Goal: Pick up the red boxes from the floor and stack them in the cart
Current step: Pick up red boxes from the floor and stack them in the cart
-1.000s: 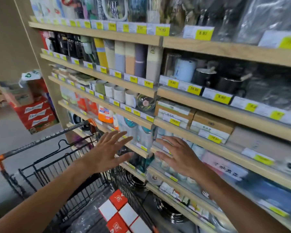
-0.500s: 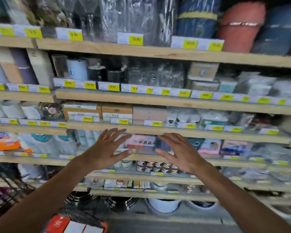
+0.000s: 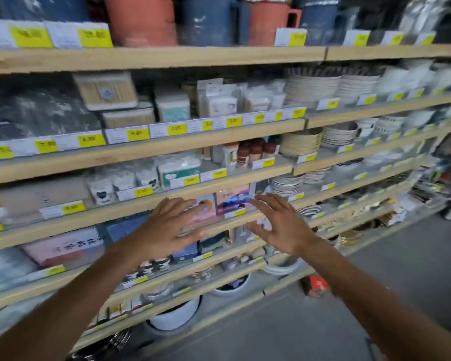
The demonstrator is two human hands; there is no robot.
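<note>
So, far left is wooden shelving [image 3: 151,57] packed with stock, yellow price tags [image 3: 91,139] running along every edge, all a bit blurry. Low on that side there's a pink flat package [image 3: 63,247] with dark lettering, and down at floor level a white bowl [image 3: 175,315] tucked under the bottom shelf. Moving in, the left hand [image 3: 164,227] is held up in front of the shelves with the palm facing away, fingers spread and nearly straight, holding nothing; can't tell if the fingertips actually touch the shelf edge. Just past it, between the two hands, sits a pink and purple box [image 3: 232,198] on the shelf. Then the right hand [image 3: 281,225], same deal: fingers fanned out and loose, nothing held, near the left one but apart from it. Lower right of that, a red box [image 3: 315,285] lies on the grey floor [image 3: 375,269] right by the foot of the shelving, below the right forearm, well apart from both hands. Further right the shelves carry stacks of plates [image 3: 311,87] and bowls running off toward the edge.
</note>
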